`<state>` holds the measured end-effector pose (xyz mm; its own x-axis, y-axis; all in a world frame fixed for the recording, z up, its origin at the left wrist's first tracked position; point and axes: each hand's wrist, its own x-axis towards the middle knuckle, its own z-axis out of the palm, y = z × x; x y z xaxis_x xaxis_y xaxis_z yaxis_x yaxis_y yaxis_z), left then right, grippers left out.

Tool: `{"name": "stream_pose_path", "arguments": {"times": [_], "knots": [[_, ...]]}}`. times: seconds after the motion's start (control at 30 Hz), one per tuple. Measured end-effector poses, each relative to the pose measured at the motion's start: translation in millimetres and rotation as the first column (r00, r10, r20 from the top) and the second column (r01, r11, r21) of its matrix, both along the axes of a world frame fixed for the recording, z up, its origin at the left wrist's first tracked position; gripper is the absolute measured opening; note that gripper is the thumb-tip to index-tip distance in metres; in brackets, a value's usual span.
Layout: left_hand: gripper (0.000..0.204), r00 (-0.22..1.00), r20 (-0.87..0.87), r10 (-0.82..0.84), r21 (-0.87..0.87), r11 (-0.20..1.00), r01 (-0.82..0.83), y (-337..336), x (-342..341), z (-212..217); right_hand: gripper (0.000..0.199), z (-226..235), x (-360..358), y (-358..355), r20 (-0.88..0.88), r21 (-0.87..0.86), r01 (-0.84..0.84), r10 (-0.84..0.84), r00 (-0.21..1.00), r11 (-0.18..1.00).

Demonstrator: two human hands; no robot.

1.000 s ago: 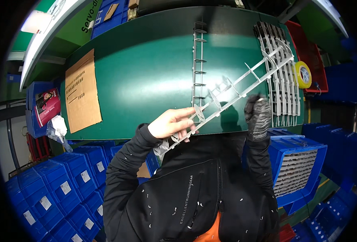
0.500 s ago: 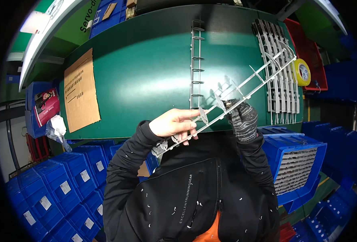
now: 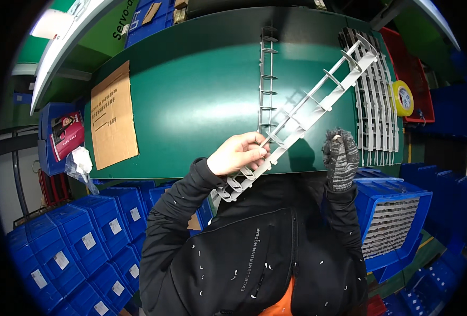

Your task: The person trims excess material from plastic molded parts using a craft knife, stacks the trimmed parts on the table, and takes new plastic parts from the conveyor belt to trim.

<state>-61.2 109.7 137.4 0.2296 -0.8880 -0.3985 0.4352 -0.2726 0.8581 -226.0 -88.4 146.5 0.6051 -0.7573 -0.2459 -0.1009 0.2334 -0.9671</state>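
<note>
My bare left hand (image 3: 237, 155) grips a long pale-grey plastic ladder-like strip (image 3: 326, 101) near its lower end. The strip has two rails joined by curved crosspieces, and slants over the table up to the right. My right hand (image 3: 342, 162), in a grey knitted glove with a bare fingertip showing, is apart from the strip near the table's front edge. Its fingers are curled together; whatever may be in them is hidden. A second ladder-like strip (image 3: 261, 79) lies lengthwise on the green table, beyond my left hand.
On the green table (image 3: 191, 105), several stacked strips (image 3: 376, 105) lie at right, beside a yellow tape roll (image 3: 402, 98) and a red bin (image 3: 415, 87). Cardboard (image 3: 112, 118) lies left. A blue crate (image 3: 373, 197) holding strips stands right of me; blue bins (image 3: 75, 231) stand at left.
My right hand has come off the held strip and moved right. The strip has tilted more steeply, its far end shifting up and left, and its rail face now shows wider.
</note>
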Motion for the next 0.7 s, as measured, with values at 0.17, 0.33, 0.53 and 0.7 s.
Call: {"name": "stream_pose_path", "arguments": {"times": [0.17, 0.33, 0.53, 0.7], "knots": [[0.018, 0.871, 0.49, 0.027, 0.027, 0.999, -0.047, -4, -13, 4, 0.015, 19, 20, 6, 0.029, -0.263, -0.187, 0.202, 0.979, 0.946], [0.019, 0.657, 0.753, -0.036, 0.028, 0.999, 0.023, -6, -22, 13, 0.018, 27, 32, 3, -0.116, -0.008, -0.255, 0.253, 0.961, 0.967], [0.017, 0.688, 0.725, -0.041, 0.027, 0.999, 0.031, -4, -20, 10, 0.015, 22, 32, 3, -0.138, 0.1, -0.243, 0.255, 0.957, 0.965], [0.018, 0.95, 0.296, -0.098, 0.047, 0.995, 0.088, -2, -12, -1, 0.012, 15, 27, 1, 0.011, 0.074, -0.228, 0.228, 0.974, 0.971]]}}
